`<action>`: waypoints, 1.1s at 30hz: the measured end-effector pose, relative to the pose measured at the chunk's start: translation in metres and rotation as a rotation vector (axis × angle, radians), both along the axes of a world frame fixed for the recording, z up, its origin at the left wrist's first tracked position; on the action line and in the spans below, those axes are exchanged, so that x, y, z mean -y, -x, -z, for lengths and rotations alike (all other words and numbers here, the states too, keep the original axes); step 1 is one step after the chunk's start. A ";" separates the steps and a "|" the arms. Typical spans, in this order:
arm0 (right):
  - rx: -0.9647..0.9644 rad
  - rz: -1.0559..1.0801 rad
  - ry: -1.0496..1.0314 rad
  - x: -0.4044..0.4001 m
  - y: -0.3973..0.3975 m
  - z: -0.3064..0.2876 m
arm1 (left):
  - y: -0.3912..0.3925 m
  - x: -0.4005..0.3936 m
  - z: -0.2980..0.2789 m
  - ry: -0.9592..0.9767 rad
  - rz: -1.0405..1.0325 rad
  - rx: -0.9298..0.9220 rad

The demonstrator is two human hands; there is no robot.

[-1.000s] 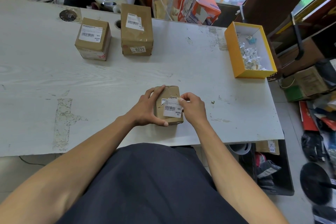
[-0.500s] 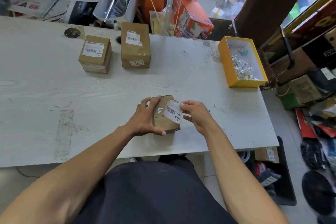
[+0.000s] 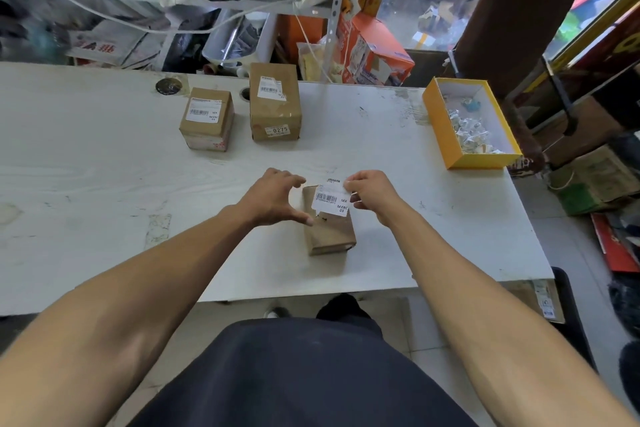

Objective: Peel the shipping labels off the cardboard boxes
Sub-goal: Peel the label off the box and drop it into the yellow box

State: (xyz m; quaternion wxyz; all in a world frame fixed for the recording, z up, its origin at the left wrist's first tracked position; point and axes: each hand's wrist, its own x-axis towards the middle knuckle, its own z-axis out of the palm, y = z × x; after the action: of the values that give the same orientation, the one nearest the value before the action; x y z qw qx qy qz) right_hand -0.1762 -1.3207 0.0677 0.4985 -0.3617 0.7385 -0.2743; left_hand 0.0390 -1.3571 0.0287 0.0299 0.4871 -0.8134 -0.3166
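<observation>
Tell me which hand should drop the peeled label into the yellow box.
Right. The right hand already pinches the label and is nearer the yellow box; the left hand hovers open beside the near box.

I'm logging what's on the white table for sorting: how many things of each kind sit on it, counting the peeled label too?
Brown cardboard boxes: 3, the near box, the far-left box, the tall box
Yellow open box of small wrapped items: 1
Peeled shipping label, pinched by the right hand: 1
Total: 5
</observation>
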 end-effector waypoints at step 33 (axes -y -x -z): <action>-0.045 -0.262 -0.140 0.025 0.060 0.015 | 0.083 -0.008 0.023 -0.200 -0.333 -0.318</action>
State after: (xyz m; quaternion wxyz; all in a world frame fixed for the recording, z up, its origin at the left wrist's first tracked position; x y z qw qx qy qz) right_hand -0.2361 -1.3452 0.0532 0.5375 -0.4252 0.7133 -0.1465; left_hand -0.0439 -1.3491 0.0053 0.1608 0.5592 -0.6715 -0.4588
